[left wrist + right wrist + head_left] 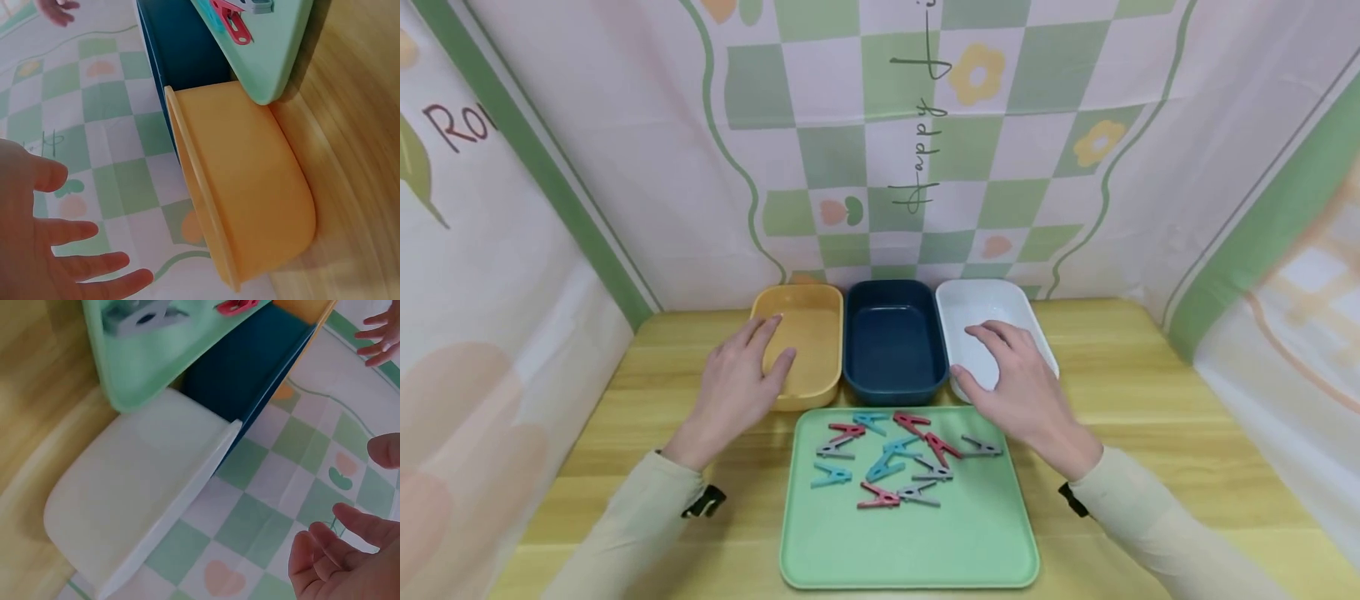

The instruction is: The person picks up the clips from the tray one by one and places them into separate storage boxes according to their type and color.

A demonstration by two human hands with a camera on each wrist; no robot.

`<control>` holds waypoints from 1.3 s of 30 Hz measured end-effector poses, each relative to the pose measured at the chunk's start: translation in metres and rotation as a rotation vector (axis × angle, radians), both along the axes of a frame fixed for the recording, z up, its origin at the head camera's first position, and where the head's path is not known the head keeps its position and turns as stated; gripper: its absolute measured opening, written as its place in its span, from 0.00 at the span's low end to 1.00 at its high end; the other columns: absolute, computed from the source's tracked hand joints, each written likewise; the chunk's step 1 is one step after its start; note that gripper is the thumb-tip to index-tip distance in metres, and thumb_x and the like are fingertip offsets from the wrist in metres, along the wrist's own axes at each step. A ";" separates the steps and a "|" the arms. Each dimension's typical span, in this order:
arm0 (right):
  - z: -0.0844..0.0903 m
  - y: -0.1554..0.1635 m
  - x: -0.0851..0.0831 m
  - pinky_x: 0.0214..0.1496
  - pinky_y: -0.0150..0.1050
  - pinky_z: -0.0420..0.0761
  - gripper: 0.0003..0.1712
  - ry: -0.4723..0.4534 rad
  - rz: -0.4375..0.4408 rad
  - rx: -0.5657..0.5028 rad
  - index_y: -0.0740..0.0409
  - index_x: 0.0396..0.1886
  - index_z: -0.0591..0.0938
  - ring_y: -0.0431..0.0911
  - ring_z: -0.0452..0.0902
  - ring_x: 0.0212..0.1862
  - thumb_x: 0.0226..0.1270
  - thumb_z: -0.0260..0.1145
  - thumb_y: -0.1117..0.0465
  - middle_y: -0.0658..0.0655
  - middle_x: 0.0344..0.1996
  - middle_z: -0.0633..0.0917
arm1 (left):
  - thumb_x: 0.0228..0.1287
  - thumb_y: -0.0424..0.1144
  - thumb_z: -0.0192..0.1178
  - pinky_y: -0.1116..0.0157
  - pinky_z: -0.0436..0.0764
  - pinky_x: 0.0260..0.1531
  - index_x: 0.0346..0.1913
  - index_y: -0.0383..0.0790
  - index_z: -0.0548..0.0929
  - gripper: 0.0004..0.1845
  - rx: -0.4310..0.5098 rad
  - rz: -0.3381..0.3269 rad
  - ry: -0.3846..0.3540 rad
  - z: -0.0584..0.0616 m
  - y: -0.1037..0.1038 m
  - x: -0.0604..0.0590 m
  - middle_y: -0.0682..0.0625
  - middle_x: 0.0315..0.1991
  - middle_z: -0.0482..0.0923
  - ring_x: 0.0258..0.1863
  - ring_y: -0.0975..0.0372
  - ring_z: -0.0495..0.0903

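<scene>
The left hand (737, 379) hangs over the near left corner of the yellow tub (805, 342), fingers spread and only loosely bent, holding nothing; the left wrist view shows clear air between the fingertips (134, 281) and the tub's rim. The tub stands at the far left of a row of three, its side touching the dark blue tub (893, 342) in the middle. It looks like thin moulded plastic: light, stiff, smooth enough to slip under a loose grip, and not likely to break. Its rolled rim seems the best place to take hold, thumb outside and fingers hooked inside.

In front of the row lies the green tray (910, 542), with a loose heap of small clothes pegs (898, 458) in red, blue and grey on its far half. They are probably very light, hard and springy, and best pinched by the two flared tail ends; some overlap, so one may drag a neighbour along.

To the right stands the white tub (981, 321), beside the blue one. The right hand (1018, 387) hovers over its near edge, fingers relaxed and gently curved, empty; the right wrist view shows them apart from the tub wall.
</scene>
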State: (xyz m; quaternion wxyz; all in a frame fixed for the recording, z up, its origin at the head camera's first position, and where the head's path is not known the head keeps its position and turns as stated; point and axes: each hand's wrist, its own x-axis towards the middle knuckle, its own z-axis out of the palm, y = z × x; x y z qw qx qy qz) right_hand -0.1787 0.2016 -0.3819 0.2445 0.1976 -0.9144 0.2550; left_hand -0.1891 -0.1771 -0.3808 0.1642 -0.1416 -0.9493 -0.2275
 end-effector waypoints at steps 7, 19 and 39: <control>-0.006 -0.004 0.012 0.62 0.62 0.83 0.28 -0.106 -0.001 -0.021 0.59 0.63 0.83 0.59 0.75 0.63 0.68 0.75 0.52 0.62 0.61 0.82 | 0.81 0.50 0.57 0.36 0.75 0.68 0.76 0.34 0.71 0.32 0.066 0.008 -0.030 -0.004 -0.007 -0.002 0.33 0.72 0.71 0.68 0.38 0.72; -0.020 -0.009 0.024 0.50 0.55 0.89 0.23 -0.198 0.026 -0.053 0.60 0.59 0.85 0.56 0.83 0.51 0.67 0.76 0.56 0.60 0.53 0.87 | 0.78 0.48 0.61 0.39 0.85 0.56 0.76 0.37 0.72 0.31 0.149 0.055 -0.103 -0.011 -0.015 0.001 0.35 0.72 0.72 0.58 0.40 0.80; -0.025 -0.011 0.040 0.39 0.36 0.90 0.18 -0.485 0.068 -0.267 0.61 0.53 0.87 0.42 0.84 0.38 0.64 0.77 0.64 0.56 0.46 0.89 | 0.72 0.32 0.67 0.36 0.78 0.62 0.69 0.32 0.79 0.25 0.302 0.076 -0.133 -0.025 -0.038 0.001 0.31 0.68 0.74 0.63 0.36 0.74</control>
